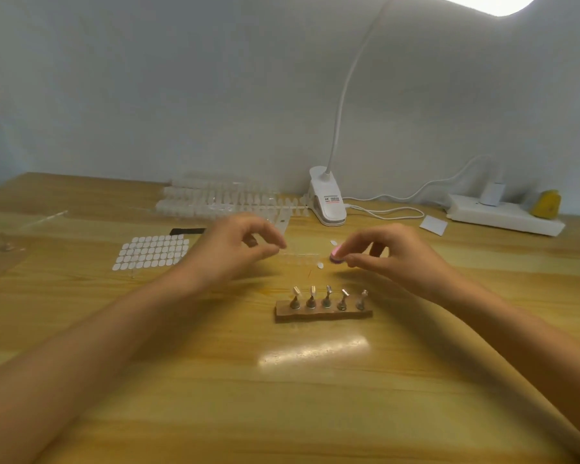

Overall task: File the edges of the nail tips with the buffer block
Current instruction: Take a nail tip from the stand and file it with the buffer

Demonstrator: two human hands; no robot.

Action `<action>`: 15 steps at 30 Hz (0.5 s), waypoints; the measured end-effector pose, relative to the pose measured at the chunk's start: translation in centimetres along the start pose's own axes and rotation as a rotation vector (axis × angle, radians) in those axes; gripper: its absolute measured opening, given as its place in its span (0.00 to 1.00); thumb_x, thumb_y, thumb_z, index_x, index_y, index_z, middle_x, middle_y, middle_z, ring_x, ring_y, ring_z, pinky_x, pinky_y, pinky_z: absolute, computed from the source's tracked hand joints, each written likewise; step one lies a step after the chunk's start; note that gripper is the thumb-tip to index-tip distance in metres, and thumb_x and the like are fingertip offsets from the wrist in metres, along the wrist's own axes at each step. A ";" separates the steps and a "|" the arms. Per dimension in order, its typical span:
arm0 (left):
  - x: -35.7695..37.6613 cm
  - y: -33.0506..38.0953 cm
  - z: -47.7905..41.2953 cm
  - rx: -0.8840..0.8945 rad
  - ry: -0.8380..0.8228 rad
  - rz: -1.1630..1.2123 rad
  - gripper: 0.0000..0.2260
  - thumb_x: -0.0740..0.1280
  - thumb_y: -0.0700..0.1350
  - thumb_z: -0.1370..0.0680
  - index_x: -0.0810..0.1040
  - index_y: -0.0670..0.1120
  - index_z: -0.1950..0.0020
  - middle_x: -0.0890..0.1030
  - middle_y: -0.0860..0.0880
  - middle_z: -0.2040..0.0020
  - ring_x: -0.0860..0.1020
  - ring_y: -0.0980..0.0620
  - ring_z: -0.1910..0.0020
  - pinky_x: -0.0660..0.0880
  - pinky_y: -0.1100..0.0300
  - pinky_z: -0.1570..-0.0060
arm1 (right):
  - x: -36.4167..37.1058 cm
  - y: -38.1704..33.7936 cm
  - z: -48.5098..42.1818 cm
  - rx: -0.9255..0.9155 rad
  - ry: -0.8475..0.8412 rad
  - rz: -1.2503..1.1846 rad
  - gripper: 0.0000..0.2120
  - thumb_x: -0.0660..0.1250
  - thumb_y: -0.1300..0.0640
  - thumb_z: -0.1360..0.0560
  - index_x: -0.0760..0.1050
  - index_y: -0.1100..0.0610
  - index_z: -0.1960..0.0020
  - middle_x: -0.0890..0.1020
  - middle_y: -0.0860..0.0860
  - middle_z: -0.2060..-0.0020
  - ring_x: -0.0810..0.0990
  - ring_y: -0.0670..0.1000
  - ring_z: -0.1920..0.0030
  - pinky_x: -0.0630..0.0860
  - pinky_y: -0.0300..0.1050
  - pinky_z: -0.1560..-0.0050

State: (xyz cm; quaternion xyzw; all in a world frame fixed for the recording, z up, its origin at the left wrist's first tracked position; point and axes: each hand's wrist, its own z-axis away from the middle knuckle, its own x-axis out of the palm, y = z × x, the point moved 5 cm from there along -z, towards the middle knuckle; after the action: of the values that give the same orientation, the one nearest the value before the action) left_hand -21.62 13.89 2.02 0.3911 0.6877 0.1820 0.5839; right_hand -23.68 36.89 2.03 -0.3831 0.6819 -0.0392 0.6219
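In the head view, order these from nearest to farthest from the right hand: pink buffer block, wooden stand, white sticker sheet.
1. pink buffer block: pinched by the right hand.
2. wooden stand: nearer the person, centre.
3. white sticker sheet: far left, past the left hand.

Buffer block (pixel 335 255) partly behind right hand (pixel 395 252)

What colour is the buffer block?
Buffer block is pink, darker purplish beneath; head view.
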 end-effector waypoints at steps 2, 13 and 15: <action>1.0 0.0 -1.4 0.031 -0.017 -0.164 0.05 0.69 0.47 0.24 0.80 0.56 0.49 0.77 0.57 0.45 0.76 0.61 0.53 0.74 0.64 0.54 | 0.9 0.1 -1.3 0.011 0.000 0.065 0.04 0.71 0.52 0.23 0.82 0.44 0.50 0.81 0.40 0.58 0.77 0.43 0.58 0.70 0.35 0.62; 3.6 -1.0 -3.5 -0.021 0.019 -0.321 0.13 0.73 0.54 0.28 0.79 0.54 0.45 0.75 0.54 0.45 0.74 0.56 0.47 0.76 0.53 0.46 | 3.7 0.2 -3.0 -0.023 0.153 0.129 0.10 0.76 0.43 0.31 0.81 0.41 0.51 0.73 0.39 0.57 0.74 0.39 0.59 0.67 0.37 0.64; 3.5 -1.2 -3.5 -0.011 0.057 -0.216 0.13 0.75 0.51 0.29 0.77 0.54 0.47 0.74 0.56 0.47 0.73 0.58 0.51 0.75 0.55 0.48 | 3.7 0.2 -2.7 -0.048 0.186 0.117 0.10 0.77 0.45 0.31 0.80 0.42 0.51 0.74 0.39 0.53 0.73 0.40 0.55 0.65 0.35 0.63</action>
State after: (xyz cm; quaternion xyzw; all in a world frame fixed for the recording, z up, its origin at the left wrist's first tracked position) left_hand -25.33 16.54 -0.28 0.3063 0.7413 0.1327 0.5823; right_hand -25.96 33.80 -0.51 -0.3521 0.7587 -0.0221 0.5477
